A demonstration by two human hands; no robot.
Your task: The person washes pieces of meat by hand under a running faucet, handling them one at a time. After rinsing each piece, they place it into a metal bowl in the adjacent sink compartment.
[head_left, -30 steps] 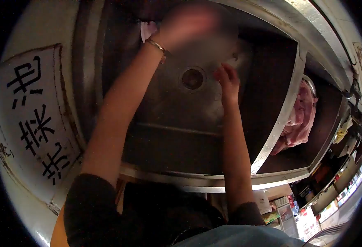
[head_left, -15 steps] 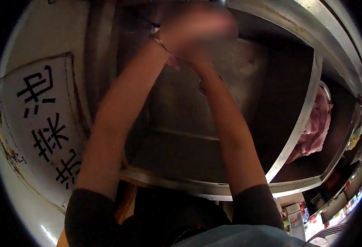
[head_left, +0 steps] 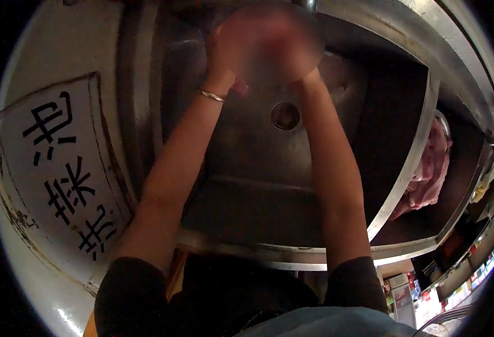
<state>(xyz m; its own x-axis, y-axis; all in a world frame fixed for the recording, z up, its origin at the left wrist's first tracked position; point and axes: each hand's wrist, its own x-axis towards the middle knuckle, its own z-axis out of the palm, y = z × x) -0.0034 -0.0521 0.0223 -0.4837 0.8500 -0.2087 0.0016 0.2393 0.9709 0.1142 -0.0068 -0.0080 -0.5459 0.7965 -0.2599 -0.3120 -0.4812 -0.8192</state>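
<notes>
My left hand and my right hand are close together over the far part of a metal sink. A blurred patch covers both hands, so their fingers do not show. Reddish pink shows inside the blur, but I cannot make out what it is. Below my left wrist, which wears a silvery bracelet, a small pink piece pokes out. The round drain is between my forearms. At the top edge, a dark metal tap reaches in above the blur.
Pink raw meat lies in the right-hand basin, past a metal divider. A white sign with black characters hangs on the left wall. Lower right are shelves with small goods.
My hands, earlier overlapping, have drawn apart sideways. My right forearm has shifted right, uncovering the drain. The left forearm has swung right too, and its bracelet shows more fully.
</notes>
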